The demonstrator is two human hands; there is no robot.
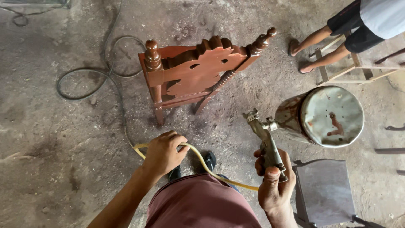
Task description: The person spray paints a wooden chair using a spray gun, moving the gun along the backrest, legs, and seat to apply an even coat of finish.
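Observation:
My right hand (pixel 274 183) grips the handle of a metal spray gun (pixel 265 137) whose nozzle points away from me, toward the floor between the chair and the drum. My left hand (pixel 163 153) is closed around a yellow hose (pixel 202 162) that curves across my front to the gun. A reddish-brown carved wooden chair (pixel 198 74) with turned posts stands on the concrete floor just ahead of my hands.
A dented metal drum (pixel 327 116) stands at the right, a grey stool (pixel 324 192) below it. A dark hose (pixel 84 82) loops over the floor at the left. Another person's legs (pixel 320 50) are at a wooden stool (pixel 358 69) at top right.

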